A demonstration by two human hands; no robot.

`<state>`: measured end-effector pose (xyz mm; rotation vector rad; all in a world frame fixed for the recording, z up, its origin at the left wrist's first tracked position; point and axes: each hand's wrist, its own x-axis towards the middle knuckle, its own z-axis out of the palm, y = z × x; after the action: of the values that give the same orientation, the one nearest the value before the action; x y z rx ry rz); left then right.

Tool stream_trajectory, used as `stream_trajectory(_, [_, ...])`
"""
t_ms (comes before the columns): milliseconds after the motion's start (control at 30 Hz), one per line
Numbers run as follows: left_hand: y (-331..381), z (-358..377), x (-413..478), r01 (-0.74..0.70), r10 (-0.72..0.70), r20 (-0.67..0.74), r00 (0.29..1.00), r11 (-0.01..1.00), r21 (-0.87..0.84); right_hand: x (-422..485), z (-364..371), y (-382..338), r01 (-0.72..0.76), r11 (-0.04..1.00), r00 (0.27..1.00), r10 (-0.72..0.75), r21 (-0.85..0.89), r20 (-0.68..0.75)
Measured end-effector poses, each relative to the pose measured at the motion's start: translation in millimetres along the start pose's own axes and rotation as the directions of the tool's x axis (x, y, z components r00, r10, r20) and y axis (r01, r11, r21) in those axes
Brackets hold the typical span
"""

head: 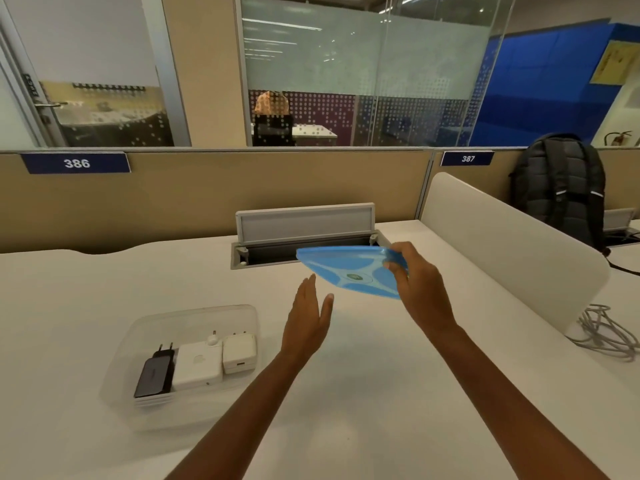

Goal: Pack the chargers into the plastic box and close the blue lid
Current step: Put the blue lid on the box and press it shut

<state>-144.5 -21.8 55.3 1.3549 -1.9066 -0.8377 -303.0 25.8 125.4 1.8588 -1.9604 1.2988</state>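
Note:
A clear plastic box [145, 327] stands open on the white desk at the left. Inside it lie three chargers side by side: a black charger [156, 374], a large white charger [198, 368] and a small white charger [239, 353]. My right hand [417, 285] holds the blue lid [348, 270] by its right edge, tilted, in the air above the desk and to the right of the box. My left hand [306, 318] is open, fingers together and thumb apart, just below the lid's left edge without touching it.
An open grey cable hatch [304, 233] sits in the desk behind the lid. A white divider panel [512, 254] bounds the desk at the right, with coiled grey cables [609, 332] beyond it. A black backpack [561, 188] stands at the far right.

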Motion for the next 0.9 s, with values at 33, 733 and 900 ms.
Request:
stream_trajectory(33, [2.3, -11.4, -0.7, -0.014, 0.012, -0.048, 0.999, 0.999, -0.053, 3.4, -2.8, -10.4, -0.007, 0.998, 0.999, 0.009, 0.06, -0.032])
stream_trajectory(733, [-122.2, -209.3, -37.9, 0.249, -0.456, -0.236, 0.858, 0.772, -0.585, 0.9, 107.0, -136.7, -0.487, 0.781, 0.823, 0.26, 0.391, 0.505])
stream_trajectory(900, [-145.1, -227.3, -52.9, 0.378, -0.531, -0.137, 0.836, 0.74, -0.556, -16.0, 144.1, -138.3, -0.468, 0.86, 0.785, 0.3, 0.202, 0.542])
